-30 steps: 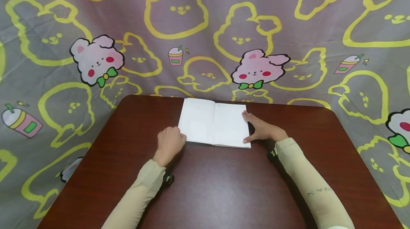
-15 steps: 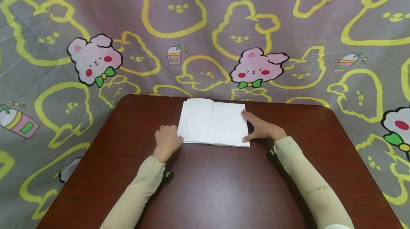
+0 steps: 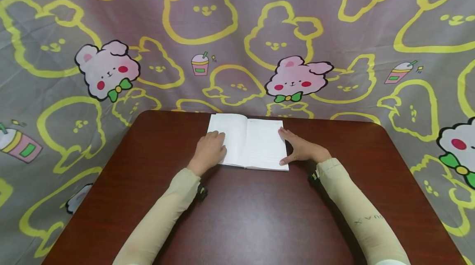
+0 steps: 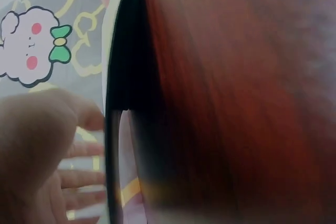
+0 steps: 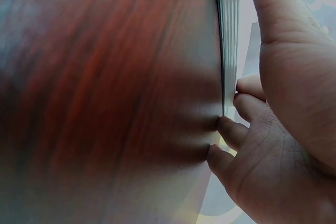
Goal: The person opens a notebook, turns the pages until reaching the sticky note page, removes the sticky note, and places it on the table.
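An open notebook (image 3: pixel 264 144) with white, faintly lined pages lies near the table's far edge. My left hand (image 3: pixel 209 151) rests over the left page, its fingers extended and covering that page's front left part. In the left wrist view, the dark cover (image 4: pixel 126 51) shows under the pages beside the left hand (image 4: pixel 42 150). My right hand (image 3: pixel 303 148) is spread along the notebook's right edge, thumb near the front corner and fingers farther back. The right wrist view shows the right hand's fingers (image 5: pixel 231 129) against the edge of the page stack (image 5: pixel 229 24).
The notebook lies on a dark reddish-brown wooden table (image 3: pixel 245 219) with rounded far corners. Behind it hangs a grey curtain (image 3: pixel 237 22) printed with yellow outlines and pink rabbits. Dark camera straps (image 3: pixel 201 192) sit at both wrists.
My left hand has shifted from the notebook's left edge to the right, onto the left page, and its fingers have straightened. The right hand has stayed at the right edge.
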`<state>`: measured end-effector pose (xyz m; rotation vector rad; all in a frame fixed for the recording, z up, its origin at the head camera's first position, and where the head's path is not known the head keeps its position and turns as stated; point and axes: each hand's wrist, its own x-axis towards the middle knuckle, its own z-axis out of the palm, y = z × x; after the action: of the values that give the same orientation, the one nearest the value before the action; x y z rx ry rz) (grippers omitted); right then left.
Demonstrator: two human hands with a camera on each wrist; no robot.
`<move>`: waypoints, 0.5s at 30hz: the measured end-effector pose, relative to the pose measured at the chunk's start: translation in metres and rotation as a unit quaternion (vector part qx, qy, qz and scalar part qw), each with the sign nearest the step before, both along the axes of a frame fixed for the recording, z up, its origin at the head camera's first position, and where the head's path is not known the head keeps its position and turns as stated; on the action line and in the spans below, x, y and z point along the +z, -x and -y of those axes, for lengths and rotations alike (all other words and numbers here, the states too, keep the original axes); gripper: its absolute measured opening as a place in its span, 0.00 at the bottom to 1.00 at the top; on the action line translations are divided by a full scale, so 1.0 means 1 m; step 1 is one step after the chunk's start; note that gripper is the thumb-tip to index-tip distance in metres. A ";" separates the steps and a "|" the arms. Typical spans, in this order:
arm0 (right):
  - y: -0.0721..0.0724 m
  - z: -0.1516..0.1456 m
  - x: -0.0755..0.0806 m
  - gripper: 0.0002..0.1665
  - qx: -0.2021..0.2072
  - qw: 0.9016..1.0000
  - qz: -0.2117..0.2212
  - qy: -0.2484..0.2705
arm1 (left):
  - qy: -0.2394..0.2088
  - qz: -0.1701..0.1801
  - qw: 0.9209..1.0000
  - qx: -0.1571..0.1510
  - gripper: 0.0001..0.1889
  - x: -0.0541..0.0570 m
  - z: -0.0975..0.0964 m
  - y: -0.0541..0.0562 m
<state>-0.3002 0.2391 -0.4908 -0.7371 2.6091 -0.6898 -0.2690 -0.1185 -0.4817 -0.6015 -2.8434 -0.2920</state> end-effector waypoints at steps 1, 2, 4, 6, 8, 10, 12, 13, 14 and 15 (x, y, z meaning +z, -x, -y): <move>0.000 0.000 0.000 0.77 0.000 1.000 0.000 -0.002 | 0.001 0.002 1.000 -0.017 0.07 0.000 -0.002 0.003; 0.000 0.000 0.000 0.77 -0.001 1.000 0.001 -0.003 | 0.007 0.007 0.999 -0.032 0.09 0.000 -0.005 0.005; 0.000 0.000 0.000 0.77 -0.001 1.000 0.002 -0.004 | 0.021 0.023 0.998 -0.056 0.17 -0.001 -0.010 0.010; 0.000 0.000 0.000 0.77 -0.001 1.000 0.004 -0.003 | 0.036 0.047 0.996 -0.064 0.23 -0.003 -0.014 0.014; 0.000 0.000 0.000 0.77 0.000 1.000 0.005 -0.003 | 0.050 0.066 0.994 -0.066 0.27 -0.005 -0.017 0.018; 0.000 0.000 0.000 0.77 0.000 1.000 0.007 -0.001 | 0.057 0.081 0.993 -0.064 0.29 -0.007 -0.020 0.021; -0.001 0.001 0.001 0.77 0.000 1.000 0.009 0.000 | 0.065 0.089 0.992 -0.064 0.30 -0.009 -0.021 0.023; -0.001 0.000 0.001 0.77 0.000 1.000 0.010 0.001 | 0.067 0.095 0.991 -0.063 0.31 -0.009 -0.021 0.024; -0.001 0.000 0.001 0.78 0.000 1.000 0.011 0.003 | 0.070 0.102 0.990 -0.062 0.31 -0.009 -0.022 0.024; -0.001 0.000 0.001 0.78 -0.001 1.000 0.012 0.004 | 0.073 0.108 0.990 -0.061 0.31 -0.009 -0.022 0.024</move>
<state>-0.2990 0.2389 -0.4898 -0.7250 2.5875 -0.7050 -0.2931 -0.0969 -0.4907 -0.8230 -3.0597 -0.1807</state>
